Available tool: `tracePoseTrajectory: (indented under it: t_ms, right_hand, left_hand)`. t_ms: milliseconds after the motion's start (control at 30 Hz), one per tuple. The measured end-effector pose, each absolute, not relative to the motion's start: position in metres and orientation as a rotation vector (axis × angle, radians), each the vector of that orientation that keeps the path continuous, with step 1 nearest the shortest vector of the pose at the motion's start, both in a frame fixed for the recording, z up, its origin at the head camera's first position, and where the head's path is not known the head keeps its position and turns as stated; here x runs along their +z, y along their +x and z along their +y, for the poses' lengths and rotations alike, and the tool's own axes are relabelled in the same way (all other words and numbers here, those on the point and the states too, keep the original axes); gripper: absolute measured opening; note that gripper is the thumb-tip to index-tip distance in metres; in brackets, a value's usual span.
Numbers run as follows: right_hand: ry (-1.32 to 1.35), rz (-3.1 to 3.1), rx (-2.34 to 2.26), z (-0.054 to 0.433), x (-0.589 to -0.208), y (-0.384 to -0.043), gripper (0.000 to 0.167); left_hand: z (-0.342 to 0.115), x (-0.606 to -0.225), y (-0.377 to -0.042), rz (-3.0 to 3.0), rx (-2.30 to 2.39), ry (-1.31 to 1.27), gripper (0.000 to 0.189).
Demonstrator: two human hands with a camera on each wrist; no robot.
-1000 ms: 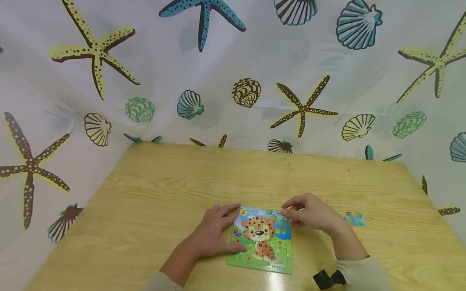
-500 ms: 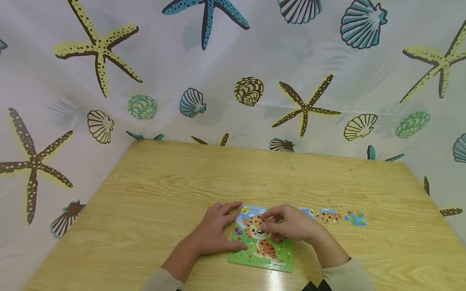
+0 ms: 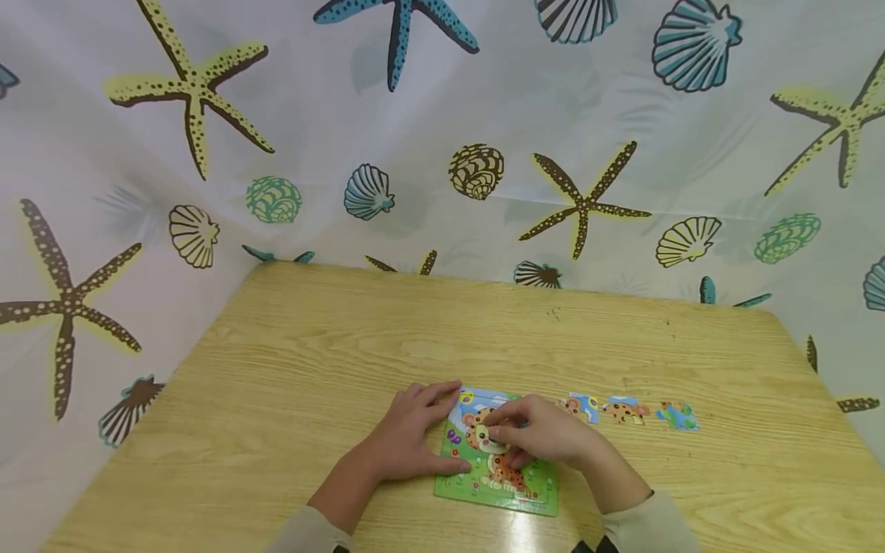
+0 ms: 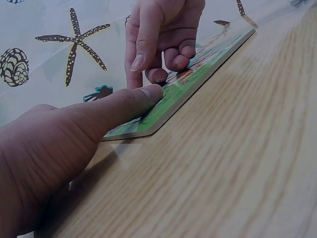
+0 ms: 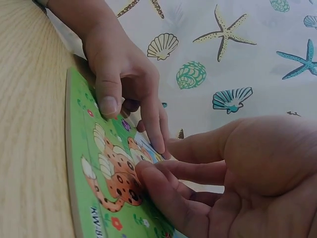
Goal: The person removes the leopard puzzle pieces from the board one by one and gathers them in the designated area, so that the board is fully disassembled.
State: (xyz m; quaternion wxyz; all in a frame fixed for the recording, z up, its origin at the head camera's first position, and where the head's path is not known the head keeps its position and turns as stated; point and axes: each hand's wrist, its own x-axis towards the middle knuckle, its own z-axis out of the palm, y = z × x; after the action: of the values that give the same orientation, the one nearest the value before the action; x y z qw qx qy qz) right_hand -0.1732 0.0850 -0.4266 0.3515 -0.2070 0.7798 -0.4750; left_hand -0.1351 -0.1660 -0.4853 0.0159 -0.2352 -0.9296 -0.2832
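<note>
A square jigsaw puzzle board (image 3: 508,498) with a cartoon leopard on green grass lies on the table. My left hand (image 3: 409,438) rests along its left side, thumb on the lower part and forefinger by the top corner. The left wrist view shows that thumb lying straight over the green rim (image 4: 176,101). At the leopard's face, my right hand (image 3: 542,432) has its fingertips on the picture. The right wrist view has this right hand (image 5: 267,183) with thumb and forefinger close to the surface; I cannot tell whether a piece is between them.
Right of the board lie loose puzzle pieces: one with a leopard ear (image 3: 583,407), a spotted one (image 3: 625,411) and a leafy blue one (image 3: 679,415). A wooden table (image 3: 332,338) carries everything. Behind it hangs a white cloth (image 3: 415,138) printed with starfish and shells.
My right hand has moved left and down from the board's top right corner to the leopard's face, uncovering loose pieces at the right. The left hand keeps its place on the board.
</note>
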Motion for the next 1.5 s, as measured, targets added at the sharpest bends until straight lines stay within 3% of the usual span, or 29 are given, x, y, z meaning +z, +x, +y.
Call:
tracePoseTrajectory:
  t_ms: [367, 600, 1500]
  right_hand:
    - [-0.527, 1.976, -1.233, 0.081, -0.426, -0.17, 0.031]
    - [-0.562, 2.046, -1.236, 0.075, -0.429, -0.166, 0.037]
    - [-0.486, 2.051, -1.336, 0.068, -0.433, -0.163, 0.015]
  left_hand:
    - [-0.166, -0.482, -0.135, -2.917, -0.888, -0.721, 0.106]
    - [-0.166, -0.482, -0.134, -2.915, -0.887, -0.724, 0.106]
    - [-0.164, -0.478, -0.132, -2.917, -0.898, -0.712, 0.105]
